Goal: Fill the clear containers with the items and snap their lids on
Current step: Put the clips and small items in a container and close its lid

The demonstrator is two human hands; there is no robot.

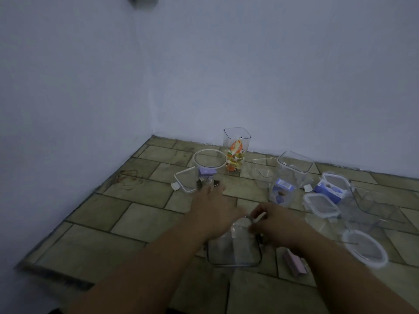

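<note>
Hands low at centre frame: my right hand pinches a small item over the square clear container to drop it in, while my left hand reaches out spread, holding nothing.

— What colour is the floor?

— Olive-tan tiles, laid like offset bricks with dark grey joints; a reddish-brown squiggle stain marks the left part.

— And the wall?

— Plain pale bluish-lavender (the light is dim, so it may be white).

— The containers?

— All clear. The tall square jar shows orange, yellow and white wrappers inside. The round jar holds something lilac. The lids are clear with white rims.

— Anything else coloured?

— A purple-blue box with a white label inside a clear tub, another purple-and-white box at right, and a pink pack near the right forearm.
</note>
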